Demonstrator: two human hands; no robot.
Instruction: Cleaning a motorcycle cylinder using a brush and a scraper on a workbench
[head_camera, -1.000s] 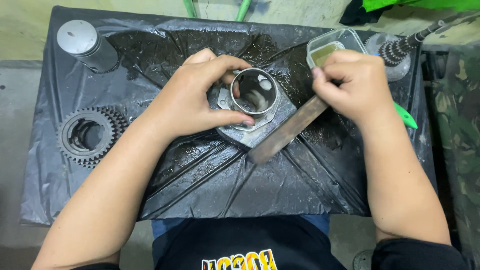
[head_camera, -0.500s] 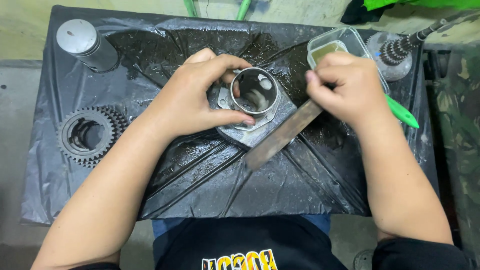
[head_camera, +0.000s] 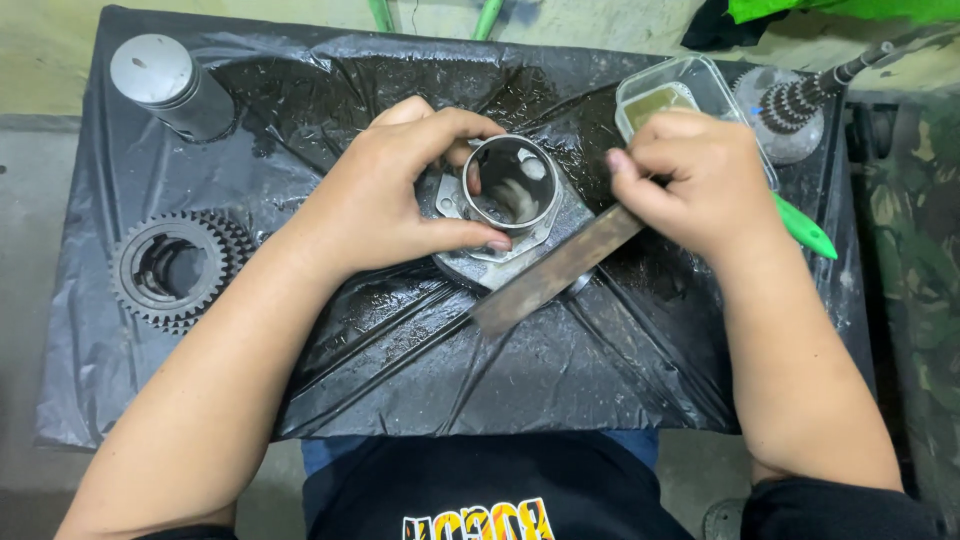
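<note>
Metal flanged sleeve (head_camera: 512, 205) sitting upright near centre of the black plastic sheet (head_camera: 560, 380) covering the counter, bore facing up. Left hand (head_camera: 395, 195) wrapping the sleeve, thumb along the near rim, fingertips curled over the far rim and into the bore; grip closed on the part, steadying it. Right hand (head_camera: 700, 180) clenched around the handle end of a flat file (head_camera: 555, 270), blade crossing the flange edge, tip pointing toward the body. Judging the filing stroke best kept flat against the flange, pressure even, left thumb clear of the blade path. Wet, wrinkled sheet likely letting the part slide, so pressing down firmly. Further out: gear (head_camera: 175, 268) at left, grey cylinder (head_camera: 170, 85) far left, clear tub (head_camera: 670, 95) and geared shaft (head_camera: 795, 100) at right.
</note>
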